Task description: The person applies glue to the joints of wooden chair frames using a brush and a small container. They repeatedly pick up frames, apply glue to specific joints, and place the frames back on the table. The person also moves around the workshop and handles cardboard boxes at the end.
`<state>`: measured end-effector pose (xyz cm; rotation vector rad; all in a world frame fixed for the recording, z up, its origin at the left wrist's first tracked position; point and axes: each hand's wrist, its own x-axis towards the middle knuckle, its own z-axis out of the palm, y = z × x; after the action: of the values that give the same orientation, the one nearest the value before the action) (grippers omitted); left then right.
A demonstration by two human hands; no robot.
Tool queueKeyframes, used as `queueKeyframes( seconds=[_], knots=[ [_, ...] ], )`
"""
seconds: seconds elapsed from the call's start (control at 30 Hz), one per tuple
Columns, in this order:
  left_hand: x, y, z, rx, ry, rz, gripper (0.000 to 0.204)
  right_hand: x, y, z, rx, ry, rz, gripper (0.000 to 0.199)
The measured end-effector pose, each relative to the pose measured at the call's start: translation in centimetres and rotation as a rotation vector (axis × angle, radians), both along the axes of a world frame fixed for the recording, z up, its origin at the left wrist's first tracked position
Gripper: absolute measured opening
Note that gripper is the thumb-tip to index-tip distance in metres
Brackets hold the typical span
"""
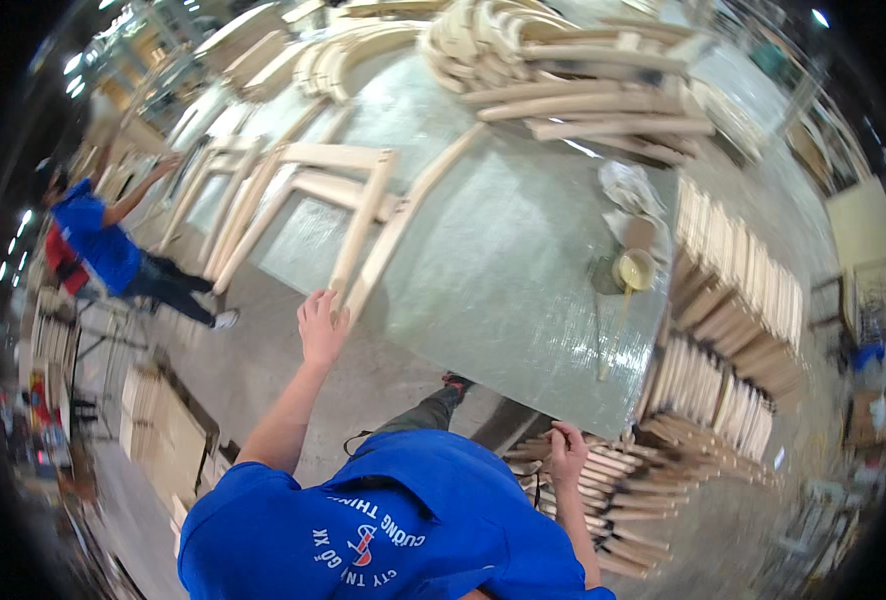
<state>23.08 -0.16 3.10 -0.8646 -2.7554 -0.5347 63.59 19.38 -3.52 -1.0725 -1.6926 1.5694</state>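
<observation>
My left hand (pixel 321 325) is stretched forward with its fingers apart, at the near end of a pale wooden frame (pixel 366 220). Its fingertips meet or overlap the leg's end; I cannot tell whether they press on it. The frame has long legs joined by crosspieces and lies over the left part of a grey-green sheet-covered table (pixel 503 250). Close to the table's near right corner, my right hand (pixel 566 455) hangs low with its fingers partly curled. Nothing can be made out in it, and its finger details are blurred.
A cup of yellowish liquid (pixel 633 270), a thin stick (pixel 600 340) and a white cloth (pixel 631 190) lie on the table's right side. Curved wooden parts (pixel 483 45) are heaped at the back. Stacked wooden pieces (pixel 738 260) stand right. Another person (pixel 98 235) works at left.
</observation>
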Motion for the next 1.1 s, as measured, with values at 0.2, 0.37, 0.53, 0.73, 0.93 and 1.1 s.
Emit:
queueKeyframes(
  seconds=[0.2, 0.37, 0.53, 0.73, 0.93, 1.1],
  knots=[
    [3.7, -9.8, -3.0, 0.231, -0.572, 0.399, 0.055, -2.4, 0.3, 0.9, 0.008, 0.091, 0.15, 0.015],
    [-2.0, -12.6, -3.1, 0.312, -0.281, 0.319, 0.05, -9.3, -2.1, 2.5, 0.039, 0.024, 0.305, 0.017],
    [-15.1, -18.4, 0.1, 0.284, -0.091, 0.463, 0.039, -20.2, -5.8, 4.2, 0.144, -0.042, 0.436, 0.023],
    [-29.2, -20.2, 2.6, -0.071, -0.125, 0.295, 0.034, -35.3, -7.4, 2.5, 0.283, -0.156, 0.307, 0.04],
    [-37.3, -18.2, 0.7, -0.382, 0.013, 0.058, 0.038, -43.3, -6.4, 3.3, 0.337, -0.547, 0.22, 0.065],
    [-39.0, -16.9, -0.7, -0.28, -0.005, 0.069, 0.04, -45.0, -6.4, 3.3, 0.466, -0.648, 0.22, 0.063]
  ],
)
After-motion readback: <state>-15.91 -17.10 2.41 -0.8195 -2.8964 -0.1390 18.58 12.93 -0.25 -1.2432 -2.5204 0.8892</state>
